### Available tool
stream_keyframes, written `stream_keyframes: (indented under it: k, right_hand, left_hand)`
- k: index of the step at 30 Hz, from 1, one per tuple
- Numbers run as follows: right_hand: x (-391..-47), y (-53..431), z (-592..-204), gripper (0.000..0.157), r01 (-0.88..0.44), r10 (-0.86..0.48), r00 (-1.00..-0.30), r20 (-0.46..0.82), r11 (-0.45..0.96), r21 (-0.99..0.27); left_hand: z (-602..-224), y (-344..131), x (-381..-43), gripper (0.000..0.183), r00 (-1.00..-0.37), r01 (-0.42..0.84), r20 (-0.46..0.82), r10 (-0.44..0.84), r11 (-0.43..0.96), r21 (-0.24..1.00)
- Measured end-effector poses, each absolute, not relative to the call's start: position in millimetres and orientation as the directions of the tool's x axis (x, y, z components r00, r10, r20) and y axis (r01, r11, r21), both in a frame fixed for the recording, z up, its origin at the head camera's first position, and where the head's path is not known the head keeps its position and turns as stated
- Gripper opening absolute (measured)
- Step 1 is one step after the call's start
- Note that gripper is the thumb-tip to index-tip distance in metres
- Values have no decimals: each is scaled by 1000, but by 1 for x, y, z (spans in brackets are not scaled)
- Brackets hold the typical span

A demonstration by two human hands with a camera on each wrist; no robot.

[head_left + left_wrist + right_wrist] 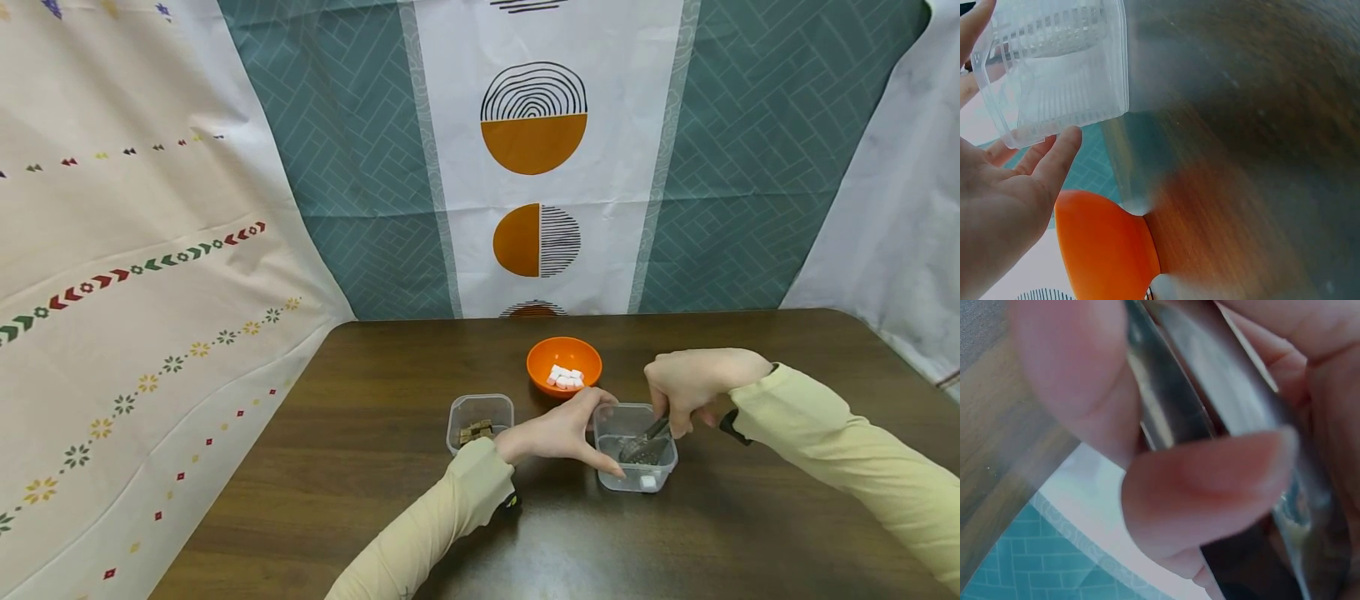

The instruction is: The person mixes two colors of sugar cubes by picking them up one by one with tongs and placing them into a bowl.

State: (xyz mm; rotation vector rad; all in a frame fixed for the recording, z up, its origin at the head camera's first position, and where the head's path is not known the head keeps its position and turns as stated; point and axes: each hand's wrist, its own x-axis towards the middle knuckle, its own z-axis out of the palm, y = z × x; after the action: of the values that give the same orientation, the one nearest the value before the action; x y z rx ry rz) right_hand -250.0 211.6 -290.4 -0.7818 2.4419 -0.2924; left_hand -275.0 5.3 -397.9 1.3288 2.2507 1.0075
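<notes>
My left hand [551,429] holds a clear plastic container [611,482] at its left side, thumb toward the front and fingers toward the back. In the left wrist view, its fingertips touch the ribbed wall of the container [1066,94]. Metal tongs [645,450] are gripped in my right hand [697,383], their perforated ends down inside that container. The right wrist view shows fingers around the two metal arms of the tongs [1222,369]. A small white piece [648,482] lies in the container's near corner. Whether the tongs touch it cannot be told.
Behind the left hand, an orange bowl [543,354] holds several white and pinkish chunks [564,379]. Left of it stands another clear container [480,402] with brown pieces [475,431]. All stand on a dark wooden table [360,417], with patterned cloths hanging behind.
</notes>
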Motion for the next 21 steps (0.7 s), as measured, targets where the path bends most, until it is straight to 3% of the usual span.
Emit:
stream_keyframes:
  k: [21]
  right_hand:
    - [-250, 232, -273, 21, -467, -621, -693, -366, 773, -429]
  left_hand:
    - [-395, 6, -272, 79, -521, 641, 61, 852, 343, 687]
